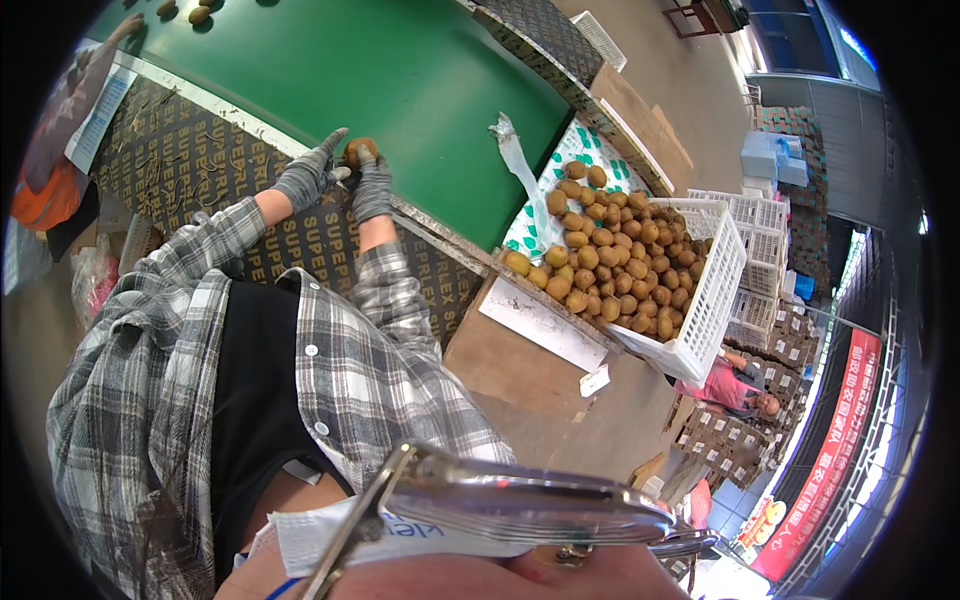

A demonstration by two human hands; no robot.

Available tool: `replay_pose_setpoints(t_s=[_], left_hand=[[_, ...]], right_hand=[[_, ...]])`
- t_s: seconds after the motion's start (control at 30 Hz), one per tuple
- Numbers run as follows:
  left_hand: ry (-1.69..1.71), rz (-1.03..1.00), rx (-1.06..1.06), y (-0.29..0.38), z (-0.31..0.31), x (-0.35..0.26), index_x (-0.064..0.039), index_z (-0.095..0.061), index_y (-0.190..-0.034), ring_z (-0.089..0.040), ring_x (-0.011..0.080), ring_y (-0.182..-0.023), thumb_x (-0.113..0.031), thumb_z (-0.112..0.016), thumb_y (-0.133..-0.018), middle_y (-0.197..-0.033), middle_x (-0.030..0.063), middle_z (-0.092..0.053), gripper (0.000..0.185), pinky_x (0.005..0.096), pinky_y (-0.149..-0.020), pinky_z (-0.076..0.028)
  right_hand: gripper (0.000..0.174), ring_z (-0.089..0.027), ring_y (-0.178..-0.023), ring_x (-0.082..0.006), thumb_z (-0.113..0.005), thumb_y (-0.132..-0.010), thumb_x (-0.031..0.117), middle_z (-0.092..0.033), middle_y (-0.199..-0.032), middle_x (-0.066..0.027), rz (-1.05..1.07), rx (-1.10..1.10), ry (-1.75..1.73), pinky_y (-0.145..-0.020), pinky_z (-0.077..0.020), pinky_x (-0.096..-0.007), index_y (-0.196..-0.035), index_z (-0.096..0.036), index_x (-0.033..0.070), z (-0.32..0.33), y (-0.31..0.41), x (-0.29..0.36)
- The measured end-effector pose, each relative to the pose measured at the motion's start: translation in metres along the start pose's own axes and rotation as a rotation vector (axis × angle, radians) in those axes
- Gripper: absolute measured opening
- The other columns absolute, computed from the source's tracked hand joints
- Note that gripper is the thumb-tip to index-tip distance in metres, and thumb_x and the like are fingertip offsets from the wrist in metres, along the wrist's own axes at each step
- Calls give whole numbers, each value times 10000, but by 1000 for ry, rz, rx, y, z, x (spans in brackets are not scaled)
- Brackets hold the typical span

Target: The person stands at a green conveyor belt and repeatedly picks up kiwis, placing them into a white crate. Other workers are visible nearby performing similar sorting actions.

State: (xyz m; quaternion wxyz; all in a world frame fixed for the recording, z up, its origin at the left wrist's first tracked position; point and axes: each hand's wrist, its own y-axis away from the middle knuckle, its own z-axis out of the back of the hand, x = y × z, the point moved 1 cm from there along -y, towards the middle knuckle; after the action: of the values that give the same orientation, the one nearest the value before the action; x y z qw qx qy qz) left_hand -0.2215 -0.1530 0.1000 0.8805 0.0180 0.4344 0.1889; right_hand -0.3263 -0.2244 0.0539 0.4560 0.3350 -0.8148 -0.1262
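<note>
A brown kiwifruit [359, 151] is held in the fingers of my right hand [373, 191], which wears a grey knit glove. Just to its left, my left hand [304, 180], gloved alike, has its index finger stretched out and its thumb apart, the thumb tip close to the fruit. Whether that thumb touches it I cannot tell. Both hands are over the near edge of a green conveyor belt [360, 67]. To the right, many kiwifruit [622, 255] spill from a tipped white plastic crate [716, 300] onto a leaf-patterned sheet [551, 169] at the belt's end.
Printed plywood panels [225, 165] border the belt's near side. At upper left, a co-worker's arm [79, 109] reaches over the belt near several kiwifruit [199, 15]. A strip of clear plastic [517, 154] hangs by the sheet. Behind the crate are stacked crates [757, 255] and another person [727, 386].
</note>
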Motion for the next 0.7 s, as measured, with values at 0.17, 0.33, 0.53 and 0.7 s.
replay_pose_setpoints(t_s=[0.17, 0.33, 0.53, 0.7], left_hand=[[27, -90, 63, 11, -6, -40, -138, -436, -1253, -594, 287, -925, -158, -515, -860, -1016, 158, -604, 401, 350, -807, -465], [491, -318, -103, 12, -21, -31, -40, -578, -1096, -573, 133, -946, -95, -464, -891, -1059, 61, -613, 242, 284, -830, -462], [1003, 210, -4, -5, -41, 55, -56, -598, -1070, -554, 111, -641, -40, -458, -879, -812, 10, -615, 237, 247, -573, -464], [724, 663, -18, 31, -35, 182, -131, -612, -1059, -488, 92, -499, -55, -491, -854, -668, -21, -570, 250, 232, -462, -421]], right_hand=[[383, -586, -707, -174, -649, -765, 342, -594, -862, -76, -40, -79, -83, -549, -510, -276, -1002, -555, 57, 21, 27, -8], [289, -556, -559, -111, -613, -778, 365, -583, -738, -30, -191, -168, -200, -401, -438, -206, -899, -564, 108, 17, 40, 1], [284, -480, -420, -86, -617, -771, 364, -572, -723, -44, -241, -249, -186, -318, -373, -175, -867, -551, 106, 15, 44, -8], [507, -574, -839, -219, -677, -738, 309, -563, -992, -136, 129, 20, 402, -695, -510, -317, -1102, -489, 11, 12, 50, 28]])
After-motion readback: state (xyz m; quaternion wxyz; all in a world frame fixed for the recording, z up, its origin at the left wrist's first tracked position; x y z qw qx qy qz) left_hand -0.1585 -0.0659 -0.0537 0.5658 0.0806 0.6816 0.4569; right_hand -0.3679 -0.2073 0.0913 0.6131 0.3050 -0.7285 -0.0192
